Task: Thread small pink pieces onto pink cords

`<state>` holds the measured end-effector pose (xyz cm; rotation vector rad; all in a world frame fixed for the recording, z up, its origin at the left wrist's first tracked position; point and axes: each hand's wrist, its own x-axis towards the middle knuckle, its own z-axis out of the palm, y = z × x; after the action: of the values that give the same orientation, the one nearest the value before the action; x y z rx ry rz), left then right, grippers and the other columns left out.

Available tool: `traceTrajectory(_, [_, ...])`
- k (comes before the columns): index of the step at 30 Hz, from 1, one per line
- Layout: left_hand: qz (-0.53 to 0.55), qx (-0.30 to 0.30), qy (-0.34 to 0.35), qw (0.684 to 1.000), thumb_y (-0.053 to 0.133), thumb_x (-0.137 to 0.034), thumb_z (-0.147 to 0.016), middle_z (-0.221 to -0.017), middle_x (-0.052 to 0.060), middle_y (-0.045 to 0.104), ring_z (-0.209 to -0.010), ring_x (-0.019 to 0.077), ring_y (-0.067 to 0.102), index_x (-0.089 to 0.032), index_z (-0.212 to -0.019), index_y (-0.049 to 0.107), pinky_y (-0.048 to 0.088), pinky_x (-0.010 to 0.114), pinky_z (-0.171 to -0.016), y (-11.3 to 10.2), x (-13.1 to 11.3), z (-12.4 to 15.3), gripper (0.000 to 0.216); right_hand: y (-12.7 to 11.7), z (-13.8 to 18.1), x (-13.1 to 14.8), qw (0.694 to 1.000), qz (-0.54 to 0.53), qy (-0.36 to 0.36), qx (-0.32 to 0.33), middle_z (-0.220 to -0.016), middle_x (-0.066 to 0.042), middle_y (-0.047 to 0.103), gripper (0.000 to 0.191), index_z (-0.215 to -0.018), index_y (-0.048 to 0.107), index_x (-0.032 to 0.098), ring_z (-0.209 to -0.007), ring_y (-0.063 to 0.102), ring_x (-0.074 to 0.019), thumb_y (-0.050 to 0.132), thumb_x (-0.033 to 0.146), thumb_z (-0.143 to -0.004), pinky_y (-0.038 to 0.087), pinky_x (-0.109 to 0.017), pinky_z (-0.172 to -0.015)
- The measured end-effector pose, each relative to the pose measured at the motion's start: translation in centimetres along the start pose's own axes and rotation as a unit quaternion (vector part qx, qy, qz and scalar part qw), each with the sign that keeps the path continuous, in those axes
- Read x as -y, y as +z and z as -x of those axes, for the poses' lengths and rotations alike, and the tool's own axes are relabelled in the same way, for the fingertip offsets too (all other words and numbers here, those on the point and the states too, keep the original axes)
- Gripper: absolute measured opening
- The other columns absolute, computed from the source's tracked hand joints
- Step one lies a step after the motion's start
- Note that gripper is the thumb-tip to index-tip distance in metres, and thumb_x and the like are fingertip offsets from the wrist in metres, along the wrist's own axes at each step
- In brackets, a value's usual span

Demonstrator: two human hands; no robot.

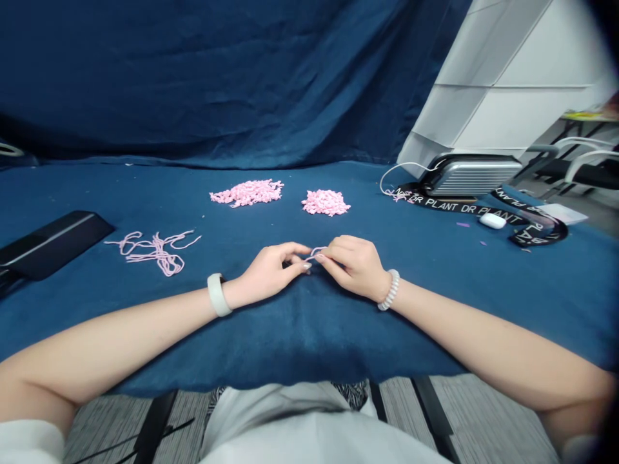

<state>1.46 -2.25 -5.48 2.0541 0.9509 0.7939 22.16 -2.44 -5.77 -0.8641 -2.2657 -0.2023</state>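
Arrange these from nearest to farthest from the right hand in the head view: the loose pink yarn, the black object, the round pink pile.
From the right hand:
1. Round pink pile, just beyond the hand.
2. Loose pink yarn, out to the left.
3. Black object, farther left, at the picture's edge.

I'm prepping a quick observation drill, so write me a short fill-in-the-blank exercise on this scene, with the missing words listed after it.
1. Past the left hand and the right hand, which meet at a thin strand, lie two knotted heaps coloured ____.
2. The loose yarn lies closer to the ____ hand.
3. The coiled bracelet is on the ____ wrist.
4. The black strap is printed with "DR ____".

Missing words: pink; left; right; PLANT.
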Motion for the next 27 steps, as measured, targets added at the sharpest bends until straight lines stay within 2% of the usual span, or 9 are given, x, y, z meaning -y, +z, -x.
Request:
traceTrajectory(3, [-0.017, 0.000, 0.001, 1.000, 0.049, -0.033, -0.087, -0.075, 0.002, 0.069, -0.070, 0.0142, 0.064, -0.016, -0.084, 0.065, 0.048, 0.027, -0.071, -0.2, -0.2, 0.1, 0.023, 0.2, -0.1, -0.2, 0.999, -0.006, 0.048, -0.012, -0.074, -0.004, 0.066, 0.024, -0.082, 0.069, 0.016, -0.068, 0.057, -0.0138, 0.049, 0.028, -0.089, 0.044, -0.027, -0.068])
traceTrajectory(5, [-0.048, -0.025, 0.030, 0.998, 0.048, -0.031, -0.088, -0.076, 0.002, 0.068, -0.071, 0.0139, 0.063, -0.017, -0.081, 0.064, 0.048, 0.027, -0.072, -0.2, -0.3, 0.2, 0.023, 0.3, -0.2, -0.4, 0.995, -0.022, 0.097, -0.014, -0.081, -0.005, 0.068, 0.023, -0.090, 0.069, 0.016, -0.074, 0.060, -0.0144, 0.050, 0.028, -0.089, 0.045, -0.027, -0.071])
traceTrajectory(9, [-0.110, -0.052, 0.156, 0.980, 0.052, -0.025, -0.084, -0.094, 0.008, 0.067, -0.097, 0.0191, 0.059, -0.016, -0.075, 0.061, 0.043, 0.036, -0.091, -0.1, -0.6, 0.7, 0.016, 0.5, -0.3, -0.8, 0.988, -0.051, 0.146, 0.010, -0.090, -0.004, 0.069, 0.021, -0.094, 0.069, 0.018, -0.081, 0.062, -0.0150, 0.050, 0.024, -0.088, 0.047, -0.027, -0.075])
traceTrajectory(11, [-0.114, -0.033, 0.205, 0.972, 0.055, -0.023, -0.081, -0.104, 0.010, 0.064, -0.110, 0.0219, 0.053, -0.017, -0.070, 0.060, 0.035, 0.041, -0.101, -0.1, -1.0, 1.0, 0.014, 0.6, -0.2, -0.9, 0.988, -0.052, 0.145, 0.023, -0.090, -0.004, 0.068, 0.021, -0.094, 0.069, 0.018, -0.082, 0.062, -0.0154, 0.049, 0.023, -0.088, 0.047, -0.027, -0.075])
traceTrajectory(13, [-0.078, 0.000, 0.214, 0.974, 0.057, -0.024, -0.080, -0.108, 0.010, 0.063, -0.117, 0.0237, 0.050, -0.017, -0.066, 0.059, 0.028, 0.045, -0.106, 0.0, -1.7, 1.4, 0.016, 0.6, -0.2, -0.9, 0.988, -0.048, 0.144, 0.039, -0.089, -0.005, 0.067, 0.023, -0.100, 0.067, 0.017, -0.081, 0.061, -0.0159, 0.049, 0.023, -0.088, 0.048, -0.028, -0.075])
traceTrajectory(16, [0.080, 0.055, 0.142, 0.985, 0.054, -0.026, -0.084, -0.104, 0.009, 0.067, -0.115, 0.0236, 0.053, -0.018, -0.063, 0.059, 0.027, 0.045, -0.107, 0.1, -2.8, 2.1, 0.023, 0.5, -0.3, -0.8, 0.987, -0.061, 0.131, 0.074, -0.088, -0.008, 0.064, 0.030, -0.113, 0.061, 0.014, -0.078, 0.060, -0.0164, 0.050, 0.022, -0.087, 0.049, -0.030, -0.074])
traceTrajectory(18, [0.208, 0.080, 0.067, 0.973, 0.053, -0.031, -0.085, -0.097, 0.010, 0.069, -0.105, 0.0239, 0.059, -0.017, -0.064, 0.060, 0.034, 0.045, -0.102, 0.3, -3.3, 2.3, 0.027, 0.5, -0.3, -0.7, 0.986, -0.079, 0.111, 0.094, -0.089, -0.009, 0.062, 0.035, -0.119, 0.056, 0.012, -0.078, 0.059, -0.0170, 0.051, 0.021, -0.086, 0.049, -0.031, -0.075])
traceTrajectory(23, [0.437, 0.033, -0.056, 0.897, 0.064, -0.034, -0.078, -0.076, 0.007, 0.068, -0.076, 0.0170, 0.064, -0.015, -0.076, 0.068, 0.046, 0.038, -0.089, 0.6, -3.1, 1.9, 0.020, 0.7, 0.0, -0.3, 0.984, -0.107, 0.062, 0.126, -0.101, -0.011, 0.059, 0.041, -0.127, 0.047, 0.013, -0.088, 0.058, -0.0194, 0.049, 0.020, -0.087, 0.050, -0.035, -0.081])
traceTrajectory(27, [0.514, 0.015, -0.118, 0.849, 0.069, -0.024, -0.074, -0.081, 0.005, 0.067, -0.063, 0.0069, 0.058, -0.012, -0.087, 0.070, 0.049, 0.029, -0.086, 0.3, -2.6, 1.1, 0.017, 0.7, 0.2, -0.3, 0.979, -0.126, 0.050, 0.151, -0.108, -0.012, 0.057, 0.044, -0.131, 0.044, 0.015, -0.092, 0.057, -0.0201, 0.047, 0.020, -0.087, 0.049, -0.036, -0.084])
